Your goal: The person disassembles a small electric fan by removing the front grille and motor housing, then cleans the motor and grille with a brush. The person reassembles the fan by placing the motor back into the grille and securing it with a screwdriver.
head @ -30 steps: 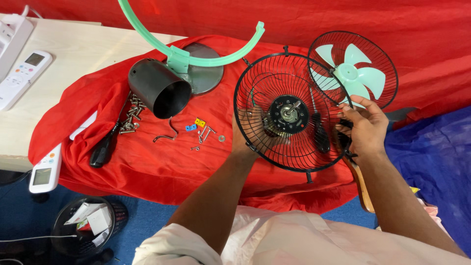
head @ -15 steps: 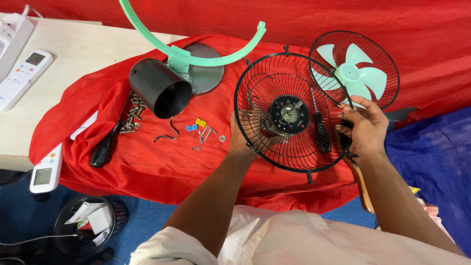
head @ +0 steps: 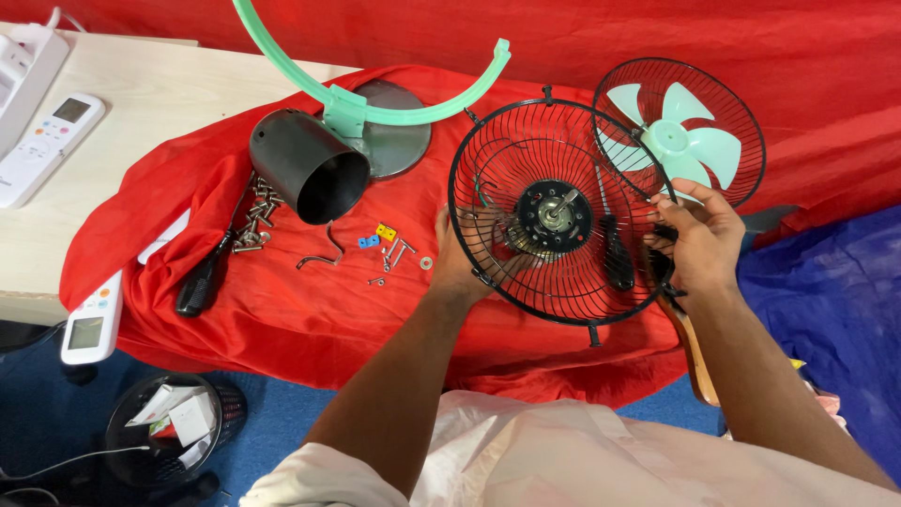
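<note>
Both hands grip the black rear fan guard point(head: 554, 211) above the red cloth point(head: 282, 310): left hand point(head: 460, 263) on its left rim, right hand point(head: 699, 239) on its right. The green blade point(head: 676, 141), front guard point(head: 723, 103), motor housing point(head: 310, 164) and screws point(head: 258, 216) lie detached; the fan looks largely dismantled.

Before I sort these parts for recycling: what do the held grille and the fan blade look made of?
Grille: thin black wire, probably coated metal, with a slight sheen. Fan blade: pale green, smooth, moulded in one piece, so most likely plastic. Left hand and right hand grip the grille.
</note>
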